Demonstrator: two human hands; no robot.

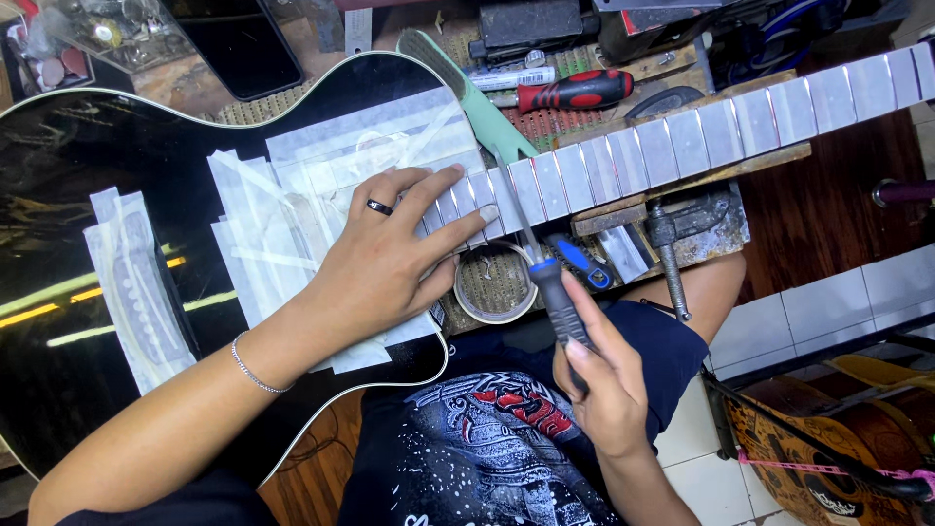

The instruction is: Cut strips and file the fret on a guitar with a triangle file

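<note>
Left hand [390,263] spread flat, palm down, on the masking-taped top of a black acoustic guitar [88,321], fingers open and reaching onto the taped end of the fretboard [682,146]; gripping nothing, just pressing. Dark ring on one finger, thin bracelet at the wrist.

Right hand [604,390] closed around the dark, blue-collared handle of a slim file [531,234], held upright with the thin metal blade angled up across the fretboard, tip touching near a fret just beside the left fingertips.

Fretboard masked in white tape between the frets, running up and to the right over a wooden neck support [701,175], with a metal clamp [672,253] below it. Roll of masking tape [495,284] lying under the neck, between the two hands. Green brush [467,93] and red-handled screwdriver [575,93] on the table beyond the neck. Second guitar [828,448], brown, at lower right on the floor.
</note>
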